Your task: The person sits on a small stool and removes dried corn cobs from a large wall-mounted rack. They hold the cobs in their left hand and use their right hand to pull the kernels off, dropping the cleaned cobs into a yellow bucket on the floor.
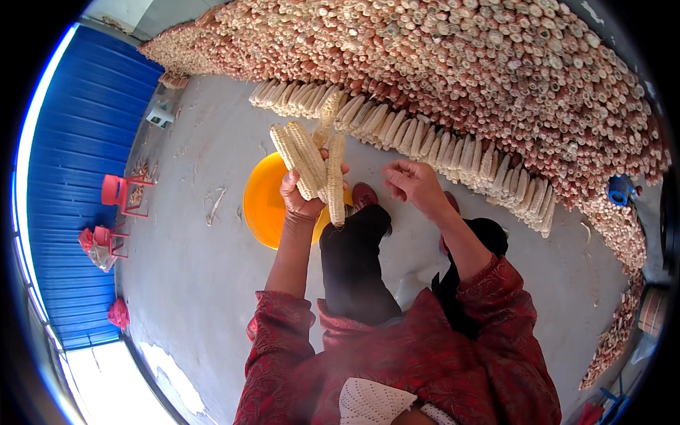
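Observation:
My left hand (304,196) is closed around several pale, bare corn cobs (303,156), held in a loose bunch above a yellow basin (260,202). One cob at the right of the bunch (336,178) stands apart, with my fingertips behind it, and another pokes up beyond the rest. My right hand (411,183) is raised to the right of the bunch, not touching it, its fingers bent. Nothing shows in it, though its palm side is partly hidden. Beyond both hands, a row of pale cobs (425,143) lies side by side along the foot of a large pile.
The big pile of stacked cobs (425,58) fills the far side and curves down the right. Red chairs (119,191) and a small grey stool (159,114) stand near the blue corrugated wall (74,186). Husk scraps (214,207) lie on the grey floor. A blue object (619,190) rests at right.

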The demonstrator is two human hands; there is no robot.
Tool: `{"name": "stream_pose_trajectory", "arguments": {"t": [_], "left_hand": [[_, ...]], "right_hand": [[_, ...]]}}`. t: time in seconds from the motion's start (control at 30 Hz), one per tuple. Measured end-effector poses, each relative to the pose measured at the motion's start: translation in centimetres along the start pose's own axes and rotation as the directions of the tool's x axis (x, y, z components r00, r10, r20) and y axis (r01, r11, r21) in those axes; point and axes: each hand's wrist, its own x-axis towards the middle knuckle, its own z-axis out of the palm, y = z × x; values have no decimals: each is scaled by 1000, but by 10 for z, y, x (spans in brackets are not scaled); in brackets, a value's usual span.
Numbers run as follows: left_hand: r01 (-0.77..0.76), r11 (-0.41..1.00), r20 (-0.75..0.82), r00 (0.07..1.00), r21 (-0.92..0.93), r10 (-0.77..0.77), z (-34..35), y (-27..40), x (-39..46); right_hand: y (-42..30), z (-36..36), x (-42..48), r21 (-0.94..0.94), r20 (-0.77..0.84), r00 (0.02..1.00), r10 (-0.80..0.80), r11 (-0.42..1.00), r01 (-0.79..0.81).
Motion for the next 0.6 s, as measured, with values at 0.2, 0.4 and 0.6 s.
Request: {"name": "stream_pose_trajectory", "arguments": {"t": [0.2,0.4,0.6], "left_hand": [[239,970,129,964,-43,-232,29,-59,67],[471,879,188,860,65,-475,34,-106,92],[503,863,196,842,51,-503,49,-144,113]], "right_hand": [[-28,-44,-2,131,-214,949,-232,956,263],[-37,-86,-8,179,-183,971,-154,966,187],[-44,-120,-24,182,-322,936,-143,961,209]]}}
